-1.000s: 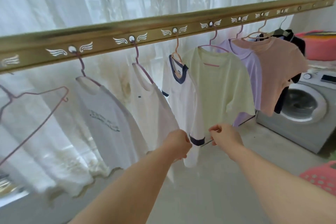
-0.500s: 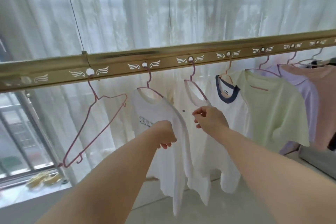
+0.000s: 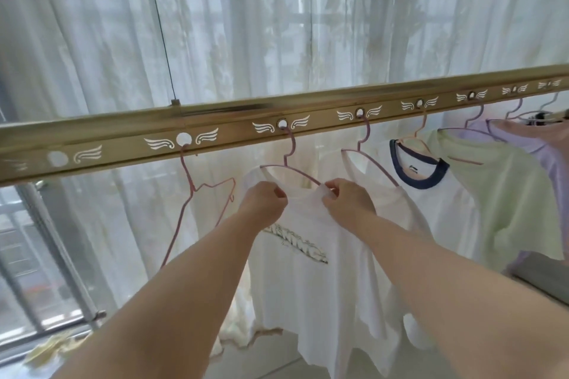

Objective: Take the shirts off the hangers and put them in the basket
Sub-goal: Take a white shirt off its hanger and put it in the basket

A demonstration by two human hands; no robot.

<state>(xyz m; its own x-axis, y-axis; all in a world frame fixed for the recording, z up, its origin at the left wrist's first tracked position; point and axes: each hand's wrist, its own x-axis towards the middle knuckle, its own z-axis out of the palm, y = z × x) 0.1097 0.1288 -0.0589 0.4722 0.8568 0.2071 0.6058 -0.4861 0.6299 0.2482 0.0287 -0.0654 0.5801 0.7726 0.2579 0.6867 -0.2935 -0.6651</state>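
1. The left hand [image 3: 264,202] pinches the collar of the white printed T-shirt [image 3: 304,258] on its left side, its grip closed on the fabric.
2. The right hand [image 3: 346,203] grips the same collar on its right side, fingers curled tight around the neckline.
3. That shirt hangs on a pink wire hanger [image 3: 291,164], whose hook sits in a hole of the gold drying rail [image 3: 234,129]; the hanger's curved wire shows above the collar between the two hands.
4. Just left of it, an empty pink hanger [image 3: 197,203] dangles tilted from the next hole.
5. To the right hang a plain white shirt [image 3: 378,194], a white shirt with a navy collar [image 3: 431,191], a pale green shirt [image 3: 505,194] and, at the frame edge, what looks like a lilac shirt [image 3: 551,160], blurred.
6. Sheer white curtains [image 3: 246,24] hang on the far side of the rail.
7. The basket is out of view.
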